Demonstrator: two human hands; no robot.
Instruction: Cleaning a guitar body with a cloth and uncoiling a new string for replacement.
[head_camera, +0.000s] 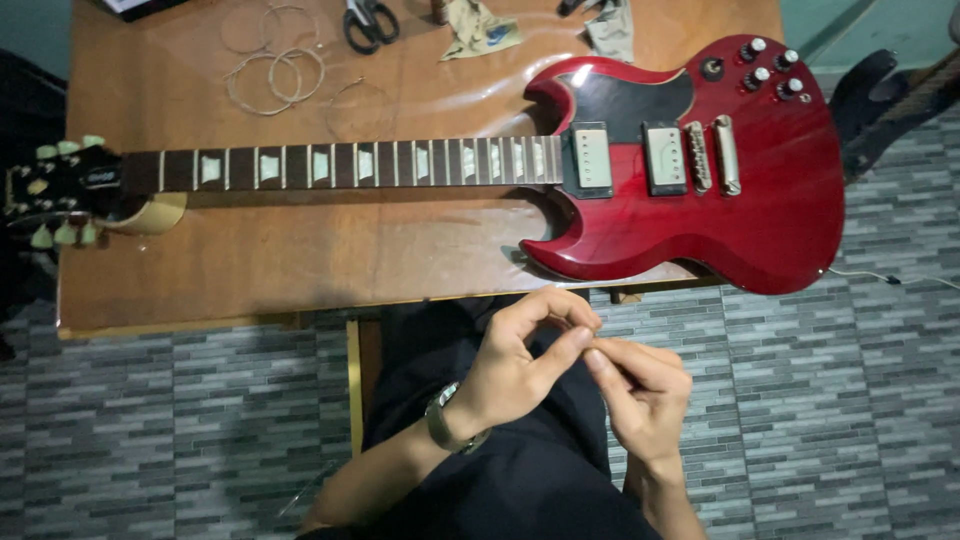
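The left hand (515, 365) and right hand (640, 390) pinch together, fingertips touching; whatever they grip is too small to tell. The red guitar (700, 200) lies just beyond them on the table (250, 260).

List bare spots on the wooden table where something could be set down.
Free: the strip of wooden table between the red electric guitar neck and the near edge, and the patch above the neck right of the coiled strings. Crowded: far edge, with black-handled scissors and crumpled cloths.
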